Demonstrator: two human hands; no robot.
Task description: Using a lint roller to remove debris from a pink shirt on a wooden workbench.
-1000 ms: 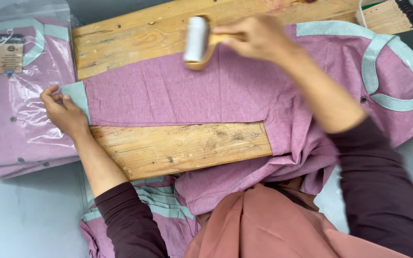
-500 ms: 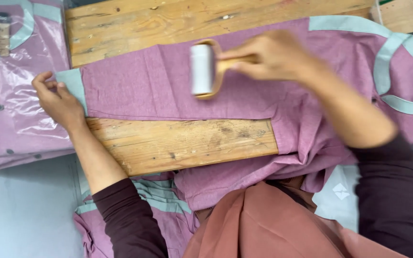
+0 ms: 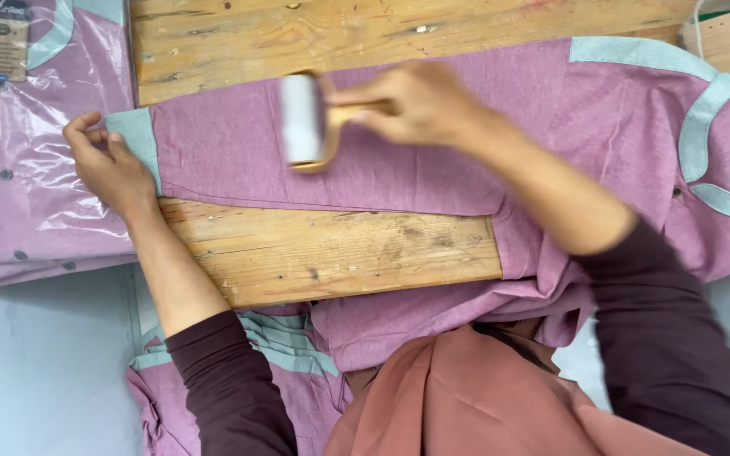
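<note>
Fingers of the left hand (image 3: 111, 169): pinched on the pale green cuff (image 3: 137, 145) at about 9 o'clock, pinning the sleeve end to the board.
Fingers of the right hand (image 3: 420, 101): curled tight round the wooden handle of the lint roller (image 3: 304, 121), just past 12 o'clock.
Near edge: a rust-coloured garment (image 3: 466, 397) on the person's front, with more mauve cloth (image 3: 247, 355) bunched below the board at 7 o'clock.
Wooden board (image 3: 340, 249): bare plank showing between the sleeve and the person.
Mauve sleeve (image 3: 365, 173): stretched flat across the board from 9 to 3 o'clock; the roller's white drum rests on it, blurred.
Step in hand: judged to be rolling lint off the sleeve, mid-length.
Next move calls for: light, even pressure toward the cuff while the pinch keeps the cloth taut.
Far left: bagged folded shirts (image 3: 35, 152) at 10 o'clock.
</note>
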